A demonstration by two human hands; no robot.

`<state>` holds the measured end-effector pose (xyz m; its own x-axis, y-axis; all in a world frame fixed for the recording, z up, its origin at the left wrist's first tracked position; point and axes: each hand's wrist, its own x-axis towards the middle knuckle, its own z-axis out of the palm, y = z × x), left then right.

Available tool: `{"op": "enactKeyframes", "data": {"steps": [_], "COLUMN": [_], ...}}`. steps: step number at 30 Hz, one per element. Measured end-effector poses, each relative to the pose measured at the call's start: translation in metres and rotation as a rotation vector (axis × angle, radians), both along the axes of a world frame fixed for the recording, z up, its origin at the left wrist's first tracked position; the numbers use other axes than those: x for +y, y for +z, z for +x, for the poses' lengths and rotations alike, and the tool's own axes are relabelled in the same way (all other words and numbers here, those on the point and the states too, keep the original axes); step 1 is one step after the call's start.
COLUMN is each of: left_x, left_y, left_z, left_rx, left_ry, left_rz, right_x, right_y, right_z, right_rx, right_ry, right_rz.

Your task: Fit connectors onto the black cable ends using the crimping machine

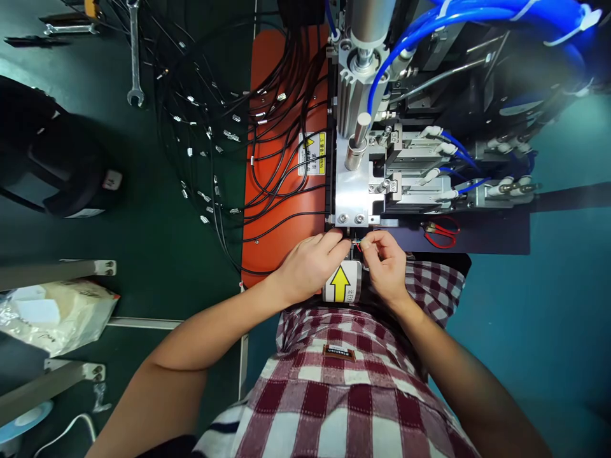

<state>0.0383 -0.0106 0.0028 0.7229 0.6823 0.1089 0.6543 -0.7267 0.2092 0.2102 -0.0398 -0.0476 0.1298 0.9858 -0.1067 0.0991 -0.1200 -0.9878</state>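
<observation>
My left hand [312,259] and my right hand [386,261] meet just below the silver metal press head [356,191] of a bench machine. Both hands are pinched closed on thin wire ends [356,245] at the machine's front slot; red and dark strands show between the fingertips. Under the hands sits a white block with a yellow arrow label [341,283] pointing at the slot. What exactly the fingers hold is too small to name beyond fine wires.
An orange mat [267,210] left of the machine carries a heap of black cables with metal ends [214,146]. Red-handled snips [442,234] lie right of the hands. A wrench [135,57] and a plastic bag [52,312] lie at the left. Blue air hoses [477,16] run above.
</observation>
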Motion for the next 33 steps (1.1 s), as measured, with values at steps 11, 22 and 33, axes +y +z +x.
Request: {"op": "enactKeyframes", "data": {"steps": [11,22,33], "left_x": [0.000,0.000,0.001], "left_y": [0.001,0.001,0.000], "left_z": [0.001,0.001,0.001], "left_rx": [-0.031,-0.056,-0.084], "left_ry": [0.004,0.008,0.012], "left_rz": [0.022,-0.035,-0.009], "right_x": [-0.001,0.002,0.004], "right_y": [0.017,0.027,0.023], "right_z": [-0.006,0.008,0.004], "right_rx": [-0.129,0.070,-0.198], "right_ry": [-0.048,0.007,0.065], "right_rz": [-0.141,-0.296,-0.080]}}
